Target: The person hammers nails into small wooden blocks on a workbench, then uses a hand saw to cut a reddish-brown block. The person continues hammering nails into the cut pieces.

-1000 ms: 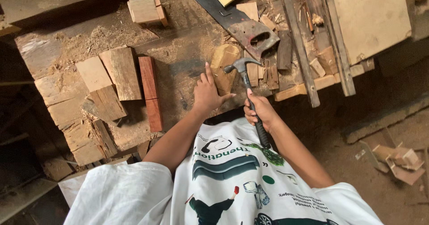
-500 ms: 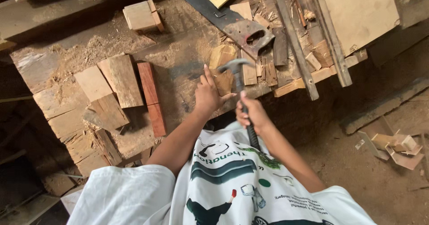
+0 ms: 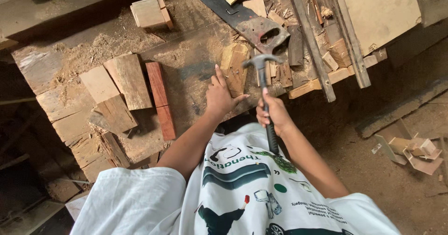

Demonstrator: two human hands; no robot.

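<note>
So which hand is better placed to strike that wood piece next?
Probably the right hand: it grips the hammer, head above the wood piece. The left hand steadies that piece.

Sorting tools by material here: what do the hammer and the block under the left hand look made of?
Hammer: dull grey head, likely steel; black handle, perhaps rubber-coated, gripped by the right hand. Block: pale raw wood, unfinished, visible grain, touched by the left hand.
</note>
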